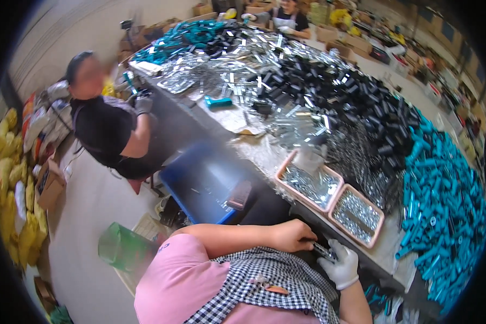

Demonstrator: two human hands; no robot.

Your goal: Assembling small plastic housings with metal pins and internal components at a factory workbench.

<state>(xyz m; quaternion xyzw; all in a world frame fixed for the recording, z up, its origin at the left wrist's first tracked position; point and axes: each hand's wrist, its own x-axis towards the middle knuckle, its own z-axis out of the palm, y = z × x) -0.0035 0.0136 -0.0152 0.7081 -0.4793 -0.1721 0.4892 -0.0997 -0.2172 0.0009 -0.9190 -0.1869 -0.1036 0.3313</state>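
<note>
My left hand (294, 236) is bare, its fingers curled in a pinch at one end of a small shiny metal part (322, 250). The other end of that part reaches my right hand (342, 265), which wears a white glove and has its fingers closed around it. Exactly what kind of part it is cannot be made out. Both hands are at the table's near edge, in front of my checkered apron. Just beyond them stand two pink trays: one (337, 183) with small metal pieces and a clear bag, the other (380, 218) full of small shiny hardware.
Heaps of black pieces (318, 81), silver metal strips (237, 75) and teal tube-like handles (443, 216) cover the table. A blue bin (170, 178) is at my left, near a green bin (121, 247). A gloved co-worker (105, 121) stands at the left; another person (289, 21) is across the table.
</note>
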